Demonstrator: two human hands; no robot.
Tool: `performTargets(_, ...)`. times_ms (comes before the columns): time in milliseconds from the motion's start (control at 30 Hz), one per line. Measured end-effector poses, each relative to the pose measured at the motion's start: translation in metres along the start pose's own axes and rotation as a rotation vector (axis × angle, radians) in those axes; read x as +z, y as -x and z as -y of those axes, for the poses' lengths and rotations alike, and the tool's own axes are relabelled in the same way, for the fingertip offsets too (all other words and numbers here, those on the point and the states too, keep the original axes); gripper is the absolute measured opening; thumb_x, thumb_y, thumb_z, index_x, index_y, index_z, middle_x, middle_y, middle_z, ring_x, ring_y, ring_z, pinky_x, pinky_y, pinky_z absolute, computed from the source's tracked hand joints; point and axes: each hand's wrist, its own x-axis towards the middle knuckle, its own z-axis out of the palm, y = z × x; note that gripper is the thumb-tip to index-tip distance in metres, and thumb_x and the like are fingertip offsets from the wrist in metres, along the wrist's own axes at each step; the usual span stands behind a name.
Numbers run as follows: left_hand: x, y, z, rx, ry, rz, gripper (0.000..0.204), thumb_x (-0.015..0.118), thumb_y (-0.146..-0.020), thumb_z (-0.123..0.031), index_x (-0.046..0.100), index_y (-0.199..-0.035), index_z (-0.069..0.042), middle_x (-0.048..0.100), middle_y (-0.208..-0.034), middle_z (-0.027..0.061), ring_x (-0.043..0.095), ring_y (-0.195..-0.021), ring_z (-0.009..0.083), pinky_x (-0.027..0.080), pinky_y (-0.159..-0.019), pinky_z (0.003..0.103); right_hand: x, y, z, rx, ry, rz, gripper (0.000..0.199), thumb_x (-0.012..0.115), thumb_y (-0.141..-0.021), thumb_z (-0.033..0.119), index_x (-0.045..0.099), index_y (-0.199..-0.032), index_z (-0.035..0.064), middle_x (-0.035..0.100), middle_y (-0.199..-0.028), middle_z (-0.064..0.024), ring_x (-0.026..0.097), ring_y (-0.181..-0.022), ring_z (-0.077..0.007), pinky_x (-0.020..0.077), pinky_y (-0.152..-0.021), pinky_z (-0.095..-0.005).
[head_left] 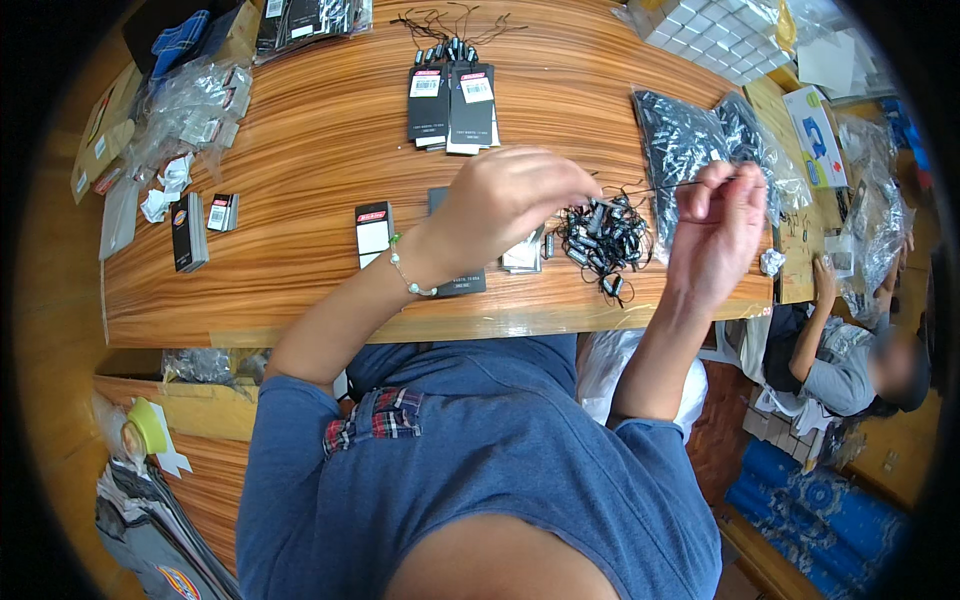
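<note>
A thin black hang-tag string stretches between my two hands, above a tangled pile of black tag strings (603,235) with small dark plastic locks. My right hand (722,215) pinches one end between thumb and fingers. At the other end, the fingertips of my left hand (520,195) are closed together; what lies between them is partly hidden. Beneath my left hand and wrist lie dark hang tags (462,283), partly covered. A black tag with a white label (374,235) lies just left of that wrist.
Farther back, stacked black tags (450,105) have strings attached. Bags of dark strings (680,150) lie right, below white boxes (710,40). Small tag stacks (190,232) and clear plastic packets (195,110) sit left. A co-worker (850,360) sits at the right.
</note>
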Motion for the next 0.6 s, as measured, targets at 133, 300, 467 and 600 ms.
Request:
performTargets(133,0.004,-0.003,-0.009,-0.263,0.310,-0.145,0.014,0.058,-0.079,0.004,0.056,-0.093,0.001,0.059,-0.091,0.0072,0.060,-0.082,0.0139,0.050,-0.074,0.024,0.022,-0.009,0.011,-0.021,-0.141,0.115,0.010,0.043,-0.092,0.014,0.046,-0.099,0.0081,0.051,-0.076,-0.0084,0.041,-0.057,-0.0103,0.0334,-0.050,-0.0216)
performTargets(300,-0.003,-0.002,0.000,-0.347,0.510,-0.004,0.010,0.053,-0.082,0.003,0.055,-0.091,0.001,0.057,-0.091,0.0058,0.057,-0.088,0.0126,0.047,-0.079,0.025,0.040,-0.006,0.017,-0.028,-0.163,0.146,0.024,0.046,-0.089,0.005,0.043,-0.113,0.0044,0.050,-0.082,-0.0108,0.043,-0.062,-0.0111,0.0355,-0.053,-0.0229)
performTargets(467,-0.015,0.002,-0.005,-0.538,0.744,0.069,0.011,0.050,-0.085,0.000,0.056,-0.094,0.002,0.057,-0.094,0.0045,0.055,-0.091,0.0117,0.044,-0.081,0.024,0.056,-0.003,0.011,-0.044,-0.095,0.252,0.026,0.048,-0.086,0.001,0.045,-0.112,-0.0006,0.057,-0.083,-0.0150,0.050,-0.063,-0.0148,0.0426,-0.059,-0.0269)
performTargets(600,-0.028,0.014,0.000,-0.510,0.633,0.087,0.017,0.055,-0.083,-0.009,0.057,-0.099,-0.003,0.055,-0.106,0.0078,0.052,-0.102,0.0160,0.041,-0.089,0.030,0.057,-0.001,0.004,0.014,-0.110,0.257,0.018,0.049,-0.087,0.006,0.050,-0.104,0.0010,0.058,-0.078,-0.0153,0.051,-0.061,-0.0177,0.0429,-0.057,-0.0269)
